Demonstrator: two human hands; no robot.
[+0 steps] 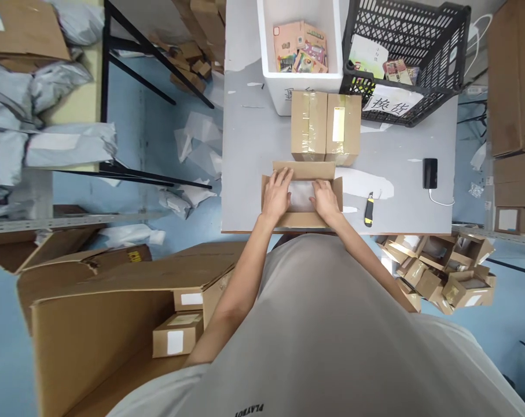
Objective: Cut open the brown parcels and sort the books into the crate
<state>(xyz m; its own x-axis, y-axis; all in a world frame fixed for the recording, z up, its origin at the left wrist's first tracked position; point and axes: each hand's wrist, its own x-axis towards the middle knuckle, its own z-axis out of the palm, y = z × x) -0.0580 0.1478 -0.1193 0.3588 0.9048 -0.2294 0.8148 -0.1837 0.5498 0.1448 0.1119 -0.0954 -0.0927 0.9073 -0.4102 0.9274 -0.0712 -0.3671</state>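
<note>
A small cardboard box stands open at the table's front edge, its flaps folded outward. Inside it lies a whitish, translucent sheet or packet; what is beneath cannot be made out. My left hand reaches over the box's left end, fingers stretched and slightly apart against the inside. On the right end, my right hand rests palm down, thumb apart from the fingers, touching the whitish packing. Two taped cardboard boxes stand side by side just behind. To the right lies a yellow-and-black utility knife.
A white bin and a black crate, both holding small printed packs, stand at the back. A black phone with a cable lies right. Opened cartons pile up lower right; a large carton stands lower left, near bagged parcels.
</note>
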